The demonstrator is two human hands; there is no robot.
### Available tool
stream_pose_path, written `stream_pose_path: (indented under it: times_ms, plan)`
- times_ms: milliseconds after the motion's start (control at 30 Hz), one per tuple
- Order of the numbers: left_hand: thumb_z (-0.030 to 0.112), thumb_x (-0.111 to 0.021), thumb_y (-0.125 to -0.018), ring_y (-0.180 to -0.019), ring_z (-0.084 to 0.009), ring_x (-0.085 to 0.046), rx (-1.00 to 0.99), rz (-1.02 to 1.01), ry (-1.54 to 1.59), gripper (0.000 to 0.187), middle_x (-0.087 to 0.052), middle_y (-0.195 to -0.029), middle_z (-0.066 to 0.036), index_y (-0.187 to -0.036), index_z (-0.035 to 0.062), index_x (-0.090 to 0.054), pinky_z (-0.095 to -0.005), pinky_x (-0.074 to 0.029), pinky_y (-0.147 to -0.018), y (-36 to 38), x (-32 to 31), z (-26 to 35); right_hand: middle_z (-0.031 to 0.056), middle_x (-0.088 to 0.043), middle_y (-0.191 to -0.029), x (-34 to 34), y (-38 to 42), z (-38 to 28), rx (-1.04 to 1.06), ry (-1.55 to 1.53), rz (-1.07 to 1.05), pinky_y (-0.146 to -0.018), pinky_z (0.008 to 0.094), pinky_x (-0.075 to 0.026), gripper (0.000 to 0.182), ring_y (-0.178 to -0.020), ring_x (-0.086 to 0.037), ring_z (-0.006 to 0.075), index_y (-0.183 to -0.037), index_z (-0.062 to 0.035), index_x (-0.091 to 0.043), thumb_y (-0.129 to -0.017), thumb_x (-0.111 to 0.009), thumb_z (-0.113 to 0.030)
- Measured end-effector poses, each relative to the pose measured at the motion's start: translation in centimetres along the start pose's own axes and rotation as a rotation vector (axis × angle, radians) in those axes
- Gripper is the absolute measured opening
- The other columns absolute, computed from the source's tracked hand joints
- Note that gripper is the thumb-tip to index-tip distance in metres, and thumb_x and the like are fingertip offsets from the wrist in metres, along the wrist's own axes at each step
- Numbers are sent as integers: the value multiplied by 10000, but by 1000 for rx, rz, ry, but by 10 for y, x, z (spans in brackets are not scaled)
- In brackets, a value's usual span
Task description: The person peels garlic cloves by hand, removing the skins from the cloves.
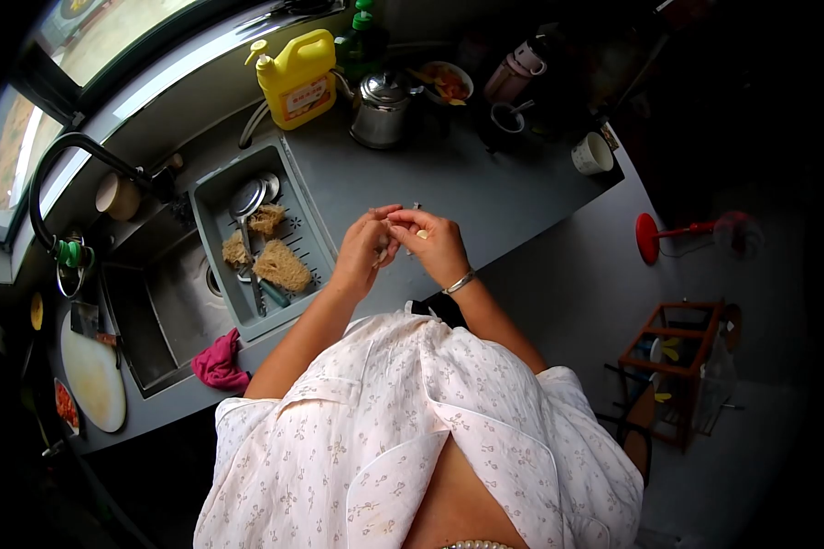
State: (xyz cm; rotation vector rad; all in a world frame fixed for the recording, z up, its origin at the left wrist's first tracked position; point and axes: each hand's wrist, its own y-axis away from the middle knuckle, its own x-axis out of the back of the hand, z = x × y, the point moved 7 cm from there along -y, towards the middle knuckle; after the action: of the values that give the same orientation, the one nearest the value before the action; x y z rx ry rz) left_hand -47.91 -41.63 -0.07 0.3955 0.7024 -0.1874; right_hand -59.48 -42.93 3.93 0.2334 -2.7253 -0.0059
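Observation:
My left hand and my right hand meet over the grey counter, fingertips close together. A small pale piece that looks like a garlic clove shows in the curled fingers of my right hand. My left fingers are bent inward around something whitish, mostly hidden by the hand. Just beyond the fingers, small pale scraps lie on the counter. A metal bracelet circles my right wrist.
To the left, a grey drain tray with ladles and scrubbing sponges sits by the steel sink. A pink cloth lies at the counter edge. Behind stand a yellow jug, a metal pot and a white cup.

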Motion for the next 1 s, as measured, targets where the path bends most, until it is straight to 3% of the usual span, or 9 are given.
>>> stream_pose_path:
  times_ms: [200, 267, 333, 533, 800, 1000]
  plan:
    - [85, -419, -855, -579, -89, -475, -9, -23, -59, 434, -554, -842, -64, -1266, -52, -441, -194, -328, -453, -1, 3, -2, 89, -706, -781, 0, 0, -9, 50, 97, -74, -627, 255, -516, 188, -712, -679, 152, -969, -53, -691, -828, -690, -177]
    - [67, -415, -842, -576, -90, -473, -2, -42, -23, 440, -554, -838, -63, -1265, -52, -439, -193, -324, -452, 0, -1, 1, 70, -687, -723, 10, 0, -11, 118, 57, 133, -584, 261, -504, 162, -656, -660, 143, -941, -63, -690, -811, -706, -158]
    - [105, -487, -878, -571, -82, -463, 16, 66, 84, 320, -549, -793, -35, -1171, -25, -508, -190, -323, -447, 3, -3, 8, 59, -671, -696, 14, 0, -15, 122, 49, 164, -561, 264, -494, 144, -628, -647, 140, -922, -70, -687, -803, -713, -146]
    - [247, -638, -902, -565, -37, -422, 108, -14, 232, 202, -522, -747, 22, -933, 58, -574, -157, -295, -430, 1, -1, -5, 39, -639, -650, 16, 5, -29, 209, 80, 222, -514, 272, -468, 132, -568, -622, 152, -898, -100, -674, -782, -730, -125]
    - [191, -652, -889, -540, -22, -407, 77, -24, 305, 190, -518, -742, 20, -992, 47, -580, -159, -281, -405, 3, -4, 3, 57, -652, -685, 16, 12, -38, 269, 168, 181, -523, 291, -481, 133, -588, -639, 197, -897, -104, -670, -777, -719, -134]
    - [144, -657, -883, -505, -45, -414, 79, 38, 262, 180, -522, -660, -3, -1000, 30, -581, -167, -296, -403, 3, -3, 2, 59, -655, -699, 21, 17, -58, 456, 326, 240, -523, 308, -489, 84, -590, -636, 217, -846, -110, -682, -777, -709, -151]
